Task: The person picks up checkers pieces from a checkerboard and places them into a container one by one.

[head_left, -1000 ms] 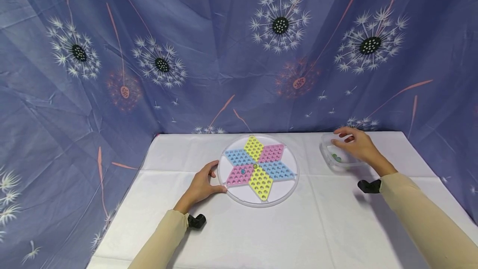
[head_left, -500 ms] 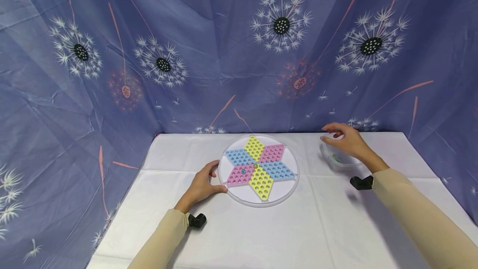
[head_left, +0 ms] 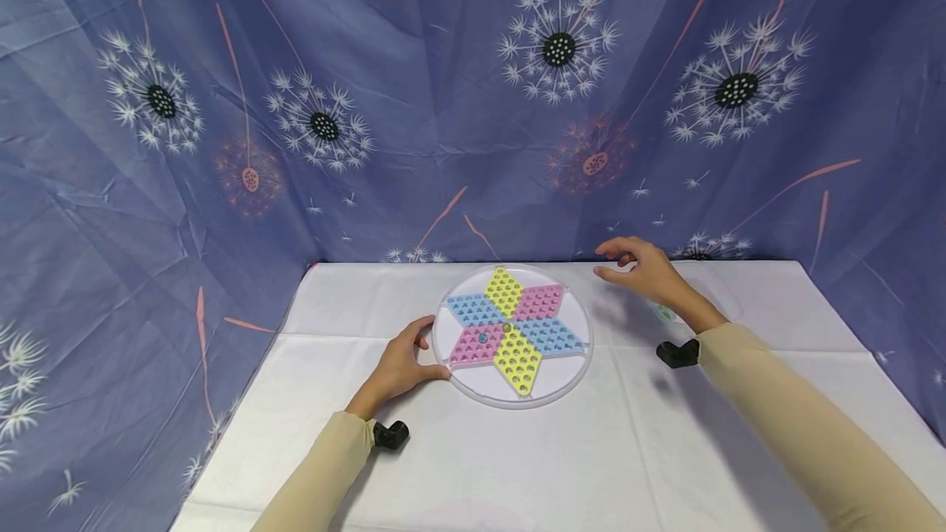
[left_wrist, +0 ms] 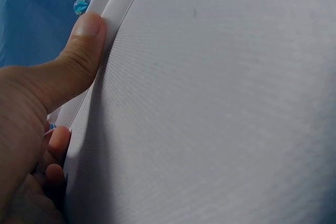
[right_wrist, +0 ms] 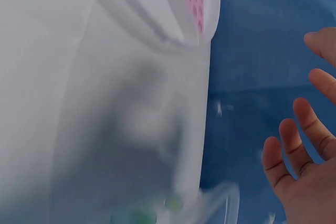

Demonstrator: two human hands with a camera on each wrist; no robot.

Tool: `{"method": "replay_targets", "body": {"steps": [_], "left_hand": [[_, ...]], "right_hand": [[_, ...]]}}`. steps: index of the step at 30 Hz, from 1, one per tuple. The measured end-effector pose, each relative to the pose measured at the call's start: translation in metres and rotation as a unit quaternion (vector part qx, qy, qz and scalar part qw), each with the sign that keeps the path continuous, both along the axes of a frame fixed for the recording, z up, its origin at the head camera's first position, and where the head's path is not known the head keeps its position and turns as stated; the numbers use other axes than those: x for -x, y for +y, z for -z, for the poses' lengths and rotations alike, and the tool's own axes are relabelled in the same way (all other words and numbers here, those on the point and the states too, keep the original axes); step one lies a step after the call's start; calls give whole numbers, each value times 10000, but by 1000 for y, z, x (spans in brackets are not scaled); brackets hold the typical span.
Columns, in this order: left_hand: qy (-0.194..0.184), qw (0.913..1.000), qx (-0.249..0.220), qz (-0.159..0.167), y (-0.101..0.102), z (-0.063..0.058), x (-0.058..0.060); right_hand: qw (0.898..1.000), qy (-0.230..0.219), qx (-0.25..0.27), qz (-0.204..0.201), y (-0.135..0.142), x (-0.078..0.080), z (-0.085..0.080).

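Note:
A round white Chinese checkers board [head_left: 466, 388] with a pink, yellow and blue star lies on the table. My left hand [head_left: 399, 364] holds its left rim, the thumb [left_wrist: 86, 40] on the edge and the other fingers curled lower along it. A blue marble [head_left: 483, 338] sits in the pink point, and a yellow-green marble [head_left: 507, 327] near the star's centre. To the right of the board, my right hand [head_left: 641, 271] is in the air, fingers apart and loosely bent, with nothing visible between them.
Behind my right wrist stands a clear plastic container [head_left: 720, 286], partly hidden by the arm, with green marbles [head_left: 665, 313] inside. A white cloth [head_left: 569, 466] covers the table. The blue dandelion curtain [head_left: 414, 105] hangs along the back edge.
My right hand has moved left from over the plastic container toward the board. The left hand has stayed at the board's rim, and both marbles on the board are where they were.

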State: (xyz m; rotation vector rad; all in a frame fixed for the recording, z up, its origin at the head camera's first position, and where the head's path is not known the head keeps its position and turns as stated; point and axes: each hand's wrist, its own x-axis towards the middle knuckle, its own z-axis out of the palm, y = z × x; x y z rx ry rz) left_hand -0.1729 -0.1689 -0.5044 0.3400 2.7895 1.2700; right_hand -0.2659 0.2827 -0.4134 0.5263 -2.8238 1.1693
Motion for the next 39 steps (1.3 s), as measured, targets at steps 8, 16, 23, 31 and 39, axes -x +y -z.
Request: {"method": "replay_targets", "body": {"steps": [8, 16, 23, 31, 39], "left_hand": [[-17, 10000, 53, -21, 0, 0, 0], [-16, 10000, 44, -36, 0, 0, 0], [26, 10000, 42, -37, 0, 0, 0], [16, 10000, 31, 0, 0, 0, 0], [18, 10000, 64, -8, 0, 0, 1]], "right_hand": [[9993, -78, 75, -372, -34, 6, 1], [9976, -31, 190, -658, -68, 6, 3], [9962, -105, 316, -808, -94, 5, 5], [9936, -74, 410, -1053, -119, 1, 7], [9924, -146, 481, -1121, -132, 0, 10]]}}
